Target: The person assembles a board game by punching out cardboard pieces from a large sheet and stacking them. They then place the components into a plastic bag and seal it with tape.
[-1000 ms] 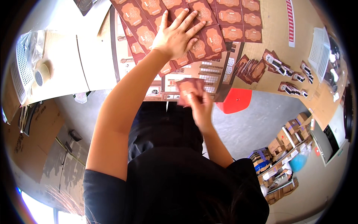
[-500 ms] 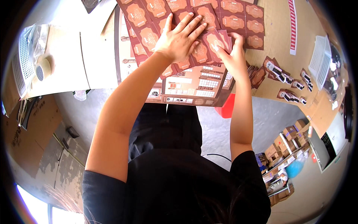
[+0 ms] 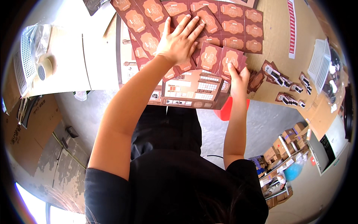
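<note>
The right hand (image 3: 239,76), thumb and fingers pinching small rectangular brown-and-orange paper cards (image 3: 229,59), has drawn toward six o'clock; they now lie at four o'clock from the left hand (image 3: 176,44), which stays flat, fingers spread, on gridded brown-and-orange printed sheets (image 3: 136,20), apparently parting cards from sheets

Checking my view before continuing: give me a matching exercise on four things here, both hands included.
1. Left hand
2. Right hand
3. Red plastic stool
4. Red-and-white striped strip

A. Partly hidden below the near edge of the tan tabletop
B. Spread over large brown-and-orange card sheets
C. On the tabletop, right of the sheets
D. Gripping small brown rectangular cards

Pairs: 1-B; 2-D; 3-A; 4-C
</note>
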`<action>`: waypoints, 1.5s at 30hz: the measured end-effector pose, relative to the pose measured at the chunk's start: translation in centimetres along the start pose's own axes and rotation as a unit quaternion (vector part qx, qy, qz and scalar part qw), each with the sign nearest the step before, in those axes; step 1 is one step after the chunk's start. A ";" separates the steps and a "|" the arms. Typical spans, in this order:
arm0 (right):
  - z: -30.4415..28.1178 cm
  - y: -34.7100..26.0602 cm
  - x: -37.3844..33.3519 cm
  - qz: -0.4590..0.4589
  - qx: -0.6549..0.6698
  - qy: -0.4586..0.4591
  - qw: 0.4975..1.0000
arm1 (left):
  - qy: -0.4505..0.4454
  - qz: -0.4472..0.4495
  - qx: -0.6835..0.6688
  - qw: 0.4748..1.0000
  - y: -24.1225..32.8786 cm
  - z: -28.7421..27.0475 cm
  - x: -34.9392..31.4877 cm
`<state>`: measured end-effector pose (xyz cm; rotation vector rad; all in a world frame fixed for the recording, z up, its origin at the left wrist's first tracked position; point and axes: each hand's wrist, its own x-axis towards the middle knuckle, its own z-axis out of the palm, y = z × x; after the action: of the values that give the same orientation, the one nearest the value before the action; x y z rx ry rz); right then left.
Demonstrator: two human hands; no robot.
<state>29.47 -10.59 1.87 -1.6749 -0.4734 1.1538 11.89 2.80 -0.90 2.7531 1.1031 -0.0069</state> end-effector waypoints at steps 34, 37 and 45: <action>0.3 -4.0 -5.7 -0.007 0.204 -0.012 0.979 | -0.031 -0.338 -0.653 0.677 -0.8 -5.6 -7.5; 3.0 -3.3 -6.1 0.055 0.155 -0.083 0.983 | -0.020 -0.291 -0.712 0.639 1.4 -5.3 -6.8; 8.3 -2.5 -4.3 0.004 0.019 -0.222 0.975 | 0.080 -0.309 -0.672 0.668 5.2 -5.7 -6.6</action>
<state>20.86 -8.52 5.73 -1.3827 -0.7154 1.5403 10.28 -4.47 6.04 1.0108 1.2316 0.6692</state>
